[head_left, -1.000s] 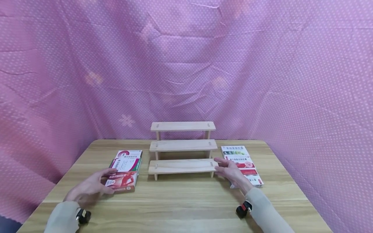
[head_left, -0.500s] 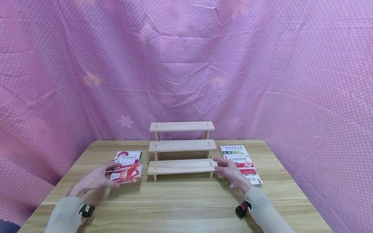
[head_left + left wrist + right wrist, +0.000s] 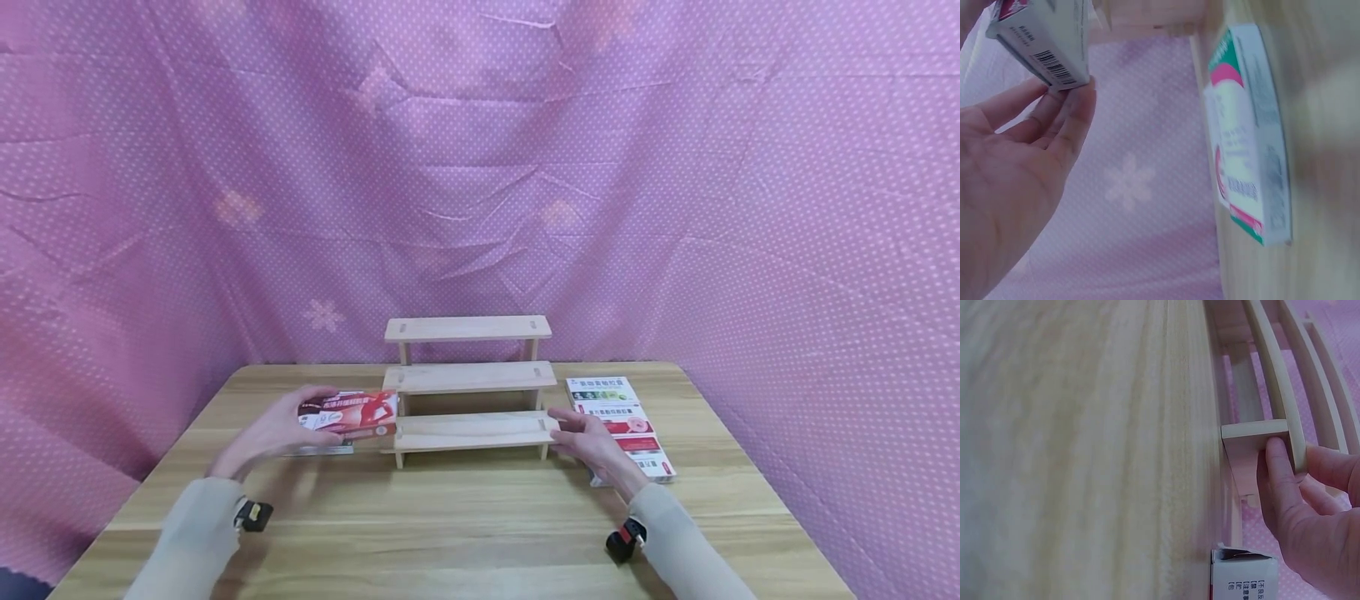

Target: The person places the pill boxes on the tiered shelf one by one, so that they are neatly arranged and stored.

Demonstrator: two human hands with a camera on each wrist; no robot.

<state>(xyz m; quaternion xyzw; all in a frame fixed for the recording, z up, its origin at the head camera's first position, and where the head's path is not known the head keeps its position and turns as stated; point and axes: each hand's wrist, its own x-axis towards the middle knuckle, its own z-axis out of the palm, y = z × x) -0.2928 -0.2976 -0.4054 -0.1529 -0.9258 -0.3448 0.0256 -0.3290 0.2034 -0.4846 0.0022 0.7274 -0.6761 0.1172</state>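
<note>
A red-and-white medicine box (image 3: 352, 414) is up off the table, gripped at its left end by my left hand (image 3: 273, 429). Seen from the left wrist, its white barcode end (image 3: 1054, 62) rests against the fingertips. The box overlaps the left end of a three-step wooden display stand (image 3: 468, 427). My right hand (image 3: 596, 446) pinches the right end of the stand's lowest shelf; in the right wrist view, thumb and fingers (image 3: 1282, 475) lie on both sides of the board. Below the left hand, a white, green and magenta medicine box (image 3: 1238, 137) lies on the table.
A column of several medicine boxes (image 3: 607, 389) lies flat right of the stand, beside the right hand. Behind the wooden table (image 3: 480, 525) hangs a pink dotted curtain (image 3: 480, 167). Cameras are strapped to both wrists.
My left hand has lifted the red medicine box from the left group and carried it right and away from me, up to the stand's left end. The right hand has stayed at the shelf.
</note>
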